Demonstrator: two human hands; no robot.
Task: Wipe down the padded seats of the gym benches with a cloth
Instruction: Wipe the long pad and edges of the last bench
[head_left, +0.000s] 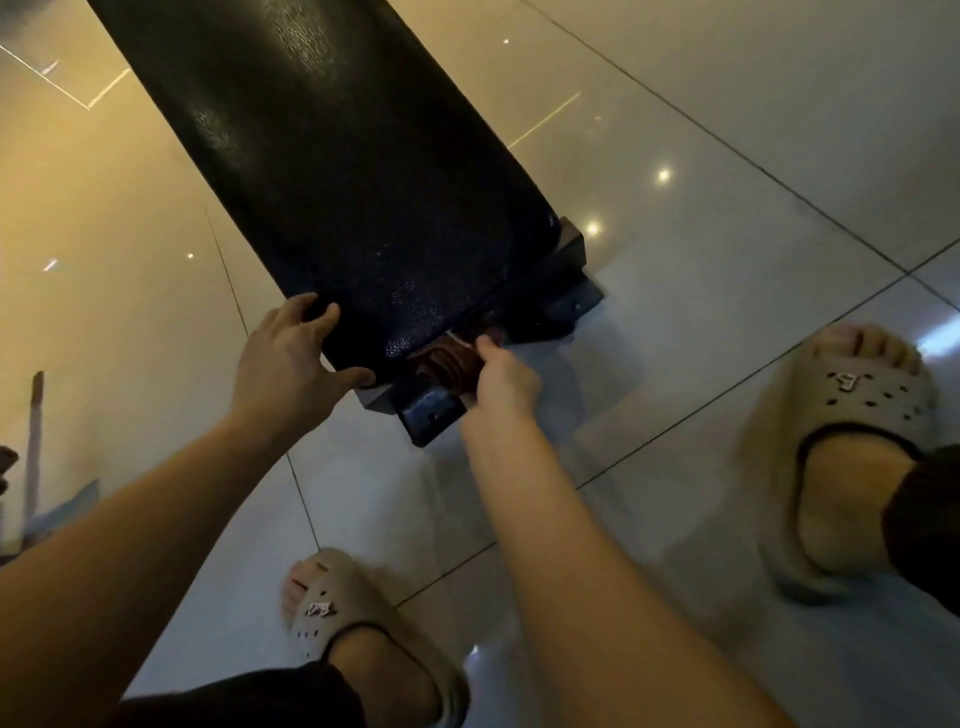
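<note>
A long black padded bench seat (332, 171) runs from the upper left down to the middle of the view. My left hand (291, 358) grips the seat's near left corner, fingers on top and thumb under the edge. My right hand (501, 379) is closed on a reddish-brown cloth (441, 366), pressing it against the near end edge of the pad, just above the black metal base foot (431, 415). Much of the cloth is hidden under the pad's edge and my fingers.
Glossy light floor tiles (675, 260) surround the bench. My feet in beige slides stand at the bottom centre (332, 608) and at the right (852, 415). A pale upright pole (34, 447) stands at the left edge.
</note>
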